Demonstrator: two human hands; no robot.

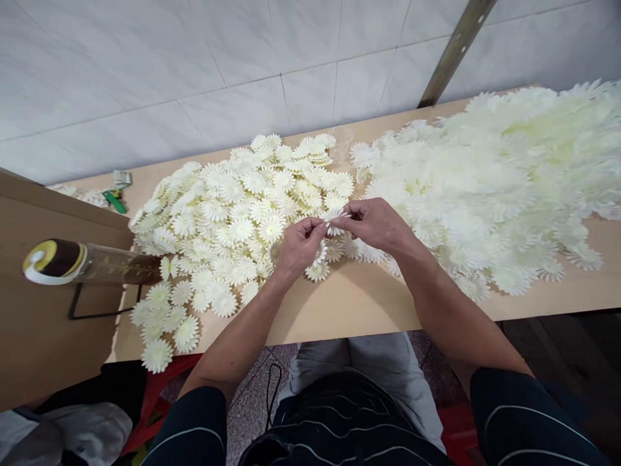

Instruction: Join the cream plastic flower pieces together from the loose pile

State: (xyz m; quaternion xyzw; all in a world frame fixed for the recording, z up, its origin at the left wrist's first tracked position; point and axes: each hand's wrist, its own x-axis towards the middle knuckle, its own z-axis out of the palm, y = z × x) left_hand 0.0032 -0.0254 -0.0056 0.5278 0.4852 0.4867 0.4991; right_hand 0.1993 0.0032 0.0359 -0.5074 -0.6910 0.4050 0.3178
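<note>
Both hands meet above the middle of a light wooden table [359, 304]. My left hand [299, 247] and my right hand [373, 223] pinch the same white daisy-shaped flower piece [334, 220] between fingertips, each from its own side. To the left lies a flat spread of cream flower pieces [233, 220] face up. At the right rises a big loose heap of the same cream petals [504, 175].
A white tiled wall runs behind the table, with a slanted metal strip [456, 48]. A brown board stands at the left with a bottle-like cylinder [77, 262] lying on it. A green and metal object [116, 194] lies at the far left. My knees are under the table edge.
</note>
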